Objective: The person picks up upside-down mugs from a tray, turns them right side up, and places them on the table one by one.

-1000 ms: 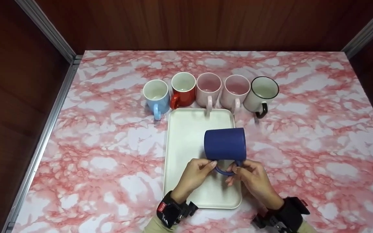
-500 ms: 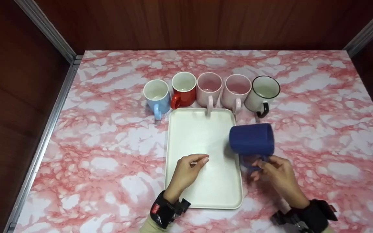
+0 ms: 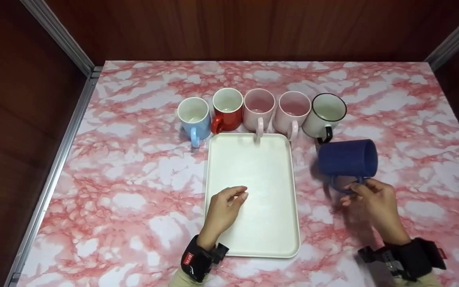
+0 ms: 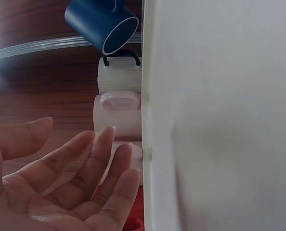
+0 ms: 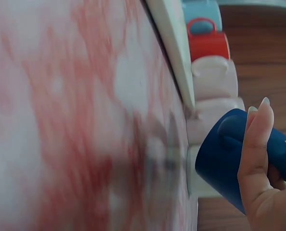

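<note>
My right hand (image 3: pixel 381 203) grips a dark blue mug (image 3: pixel 345 159) by its handle. The mug lies sideways in the air to the right of the tray, its mouth turned to the right. In the right wrist view the fingers (image 5: pixel 256 154) are curled about the blue handle (image 5: pixel 281 156). Over the cream tray (image 3: pixel 253 159) hovers my left hand (image 3: pixel 223 209), fingers loosely bent and holding nothing. The left wrist view has its fingers (image 4: pixel 102 154) spread, with the blue mug (image 4: pixel 97 24) at the top.
Behind the tray a row of upright mugs runs left to right: light blue (image 3: pixel 197 123), red (image 3: pixel 231 117), two pink ones (image 3: pixel 253 119) (image 3: pixel 285 119), and a white mug with black rim and handle (image 3: pixel 317 123). Wooden panels (image 3: pixel 253 32) stand around the marbled table (image 3: pixel 134 171).
The left hand has let go of the blue mug's handle and drawn back slightly left. My right hand has carried the mug rightward, off from above the tray.
</note>
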`<action>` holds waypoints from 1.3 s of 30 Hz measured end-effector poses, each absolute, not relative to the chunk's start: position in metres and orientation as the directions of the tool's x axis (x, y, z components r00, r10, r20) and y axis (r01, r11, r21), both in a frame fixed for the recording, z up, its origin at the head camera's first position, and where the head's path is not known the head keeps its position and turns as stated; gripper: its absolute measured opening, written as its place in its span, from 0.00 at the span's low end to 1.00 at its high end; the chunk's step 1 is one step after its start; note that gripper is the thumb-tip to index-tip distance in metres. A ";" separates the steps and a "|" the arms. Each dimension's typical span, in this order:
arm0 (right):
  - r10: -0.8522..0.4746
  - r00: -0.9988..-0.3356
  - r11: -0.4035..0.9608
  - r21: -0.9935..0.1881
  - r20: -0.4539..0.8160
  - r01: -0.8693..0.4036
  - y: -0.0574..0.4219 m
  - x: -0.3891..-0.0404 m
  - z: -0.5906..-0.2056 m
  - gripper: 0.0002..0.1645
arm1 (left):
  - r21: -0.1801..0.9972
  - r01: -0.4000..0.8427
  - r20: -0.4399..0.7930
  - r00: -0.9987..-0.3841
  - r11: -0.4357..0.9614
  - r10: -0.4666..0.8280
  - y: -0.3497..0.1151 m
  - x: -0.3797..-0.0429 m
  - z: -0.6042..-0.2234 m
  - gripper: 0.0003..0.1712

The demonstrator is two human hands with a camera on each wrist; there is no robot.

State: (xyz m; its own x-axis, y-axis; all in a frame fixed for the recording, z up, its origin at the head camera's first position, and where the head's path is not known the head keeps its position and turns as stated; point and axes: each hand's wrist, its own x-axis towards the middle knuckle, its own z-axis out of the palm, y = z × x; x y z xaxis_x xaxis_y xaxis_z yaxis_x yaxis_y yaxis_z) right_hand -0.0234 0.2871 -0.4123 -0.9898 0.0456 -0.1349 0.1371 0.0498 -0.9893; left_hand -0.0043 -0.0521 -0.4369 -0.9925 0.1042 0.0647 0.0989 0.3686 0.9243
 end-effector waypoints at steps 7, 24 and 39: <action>0.077 -0.989 0.039 -0.990 -0.130 0.133 0.310 -0.038 -0.408 0.12 | 0.911 0.091 0.057 -0.994 0.402 0.094 -0.054 -0.003 -0.435 0.17; 0.177 -0.976 0.090 -0.985 -0.128 0.145 0.361 -0.111 -0.447 0.08 | 0.854 0.077 0.099 -0.995 0.514 -0.016 -0.068 -0.001 -0.425 0.10; 0.145 -0.982 0.178 -0.974 -0.119 0.144 0.335 -0.147 -0.427 0.09 | 0.779 0.100 0.212 -0.971 0.620 -0.110 -0.090 0.001 -0.425 0.10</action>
State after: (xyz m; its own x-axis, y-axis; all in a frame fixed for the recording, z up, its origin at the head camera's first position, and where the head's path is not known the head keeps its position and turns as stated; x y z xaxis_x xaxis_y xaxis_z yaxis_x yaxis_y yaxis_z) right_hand -0.1471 0.3351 -0.4271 -0.9823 0.1452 -0.1186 0.1438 0.1778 -0.9735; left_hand 0.0006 -0.0903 -0.4247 -0.9711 -0.1099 0.2120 0.0998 0.6195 0.7786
